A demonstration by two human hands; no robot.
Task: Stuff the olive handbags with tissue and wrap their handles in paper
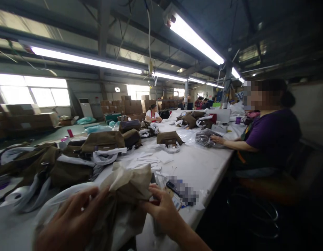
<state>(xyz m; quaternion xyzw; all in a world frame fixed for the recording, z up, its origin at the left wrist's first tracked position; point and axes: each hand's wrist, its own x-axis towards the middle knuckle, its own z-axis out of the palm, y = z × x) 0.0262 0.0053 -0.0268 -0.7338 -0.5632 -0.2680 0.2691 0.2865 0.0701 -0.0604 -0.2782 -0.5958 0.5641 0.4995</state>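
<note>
My left hand point(72, 219) and my right hand point(161, 207) both grip a brown fabric bag stuffed with crumpled beige paper point(127, 188), held low in front of me over the white table point(203, 164). The left hand's fingers curl around the bag's left side, where a thin clear plastic wrap point(59, 200) hangs. The right hand pinches the bag's right edge. The lower part of the bag is hidden behind my hands.
Several brown bags with white straps point(72, 157) lie piled on the left of the table. A phone point(177, 190) lies near my right hand. A person in purple point(266, 136) sits on the right, handling a wrapped bag point(207, 137). Cardboard boxes point(127, 104) stand at the back.
</note>
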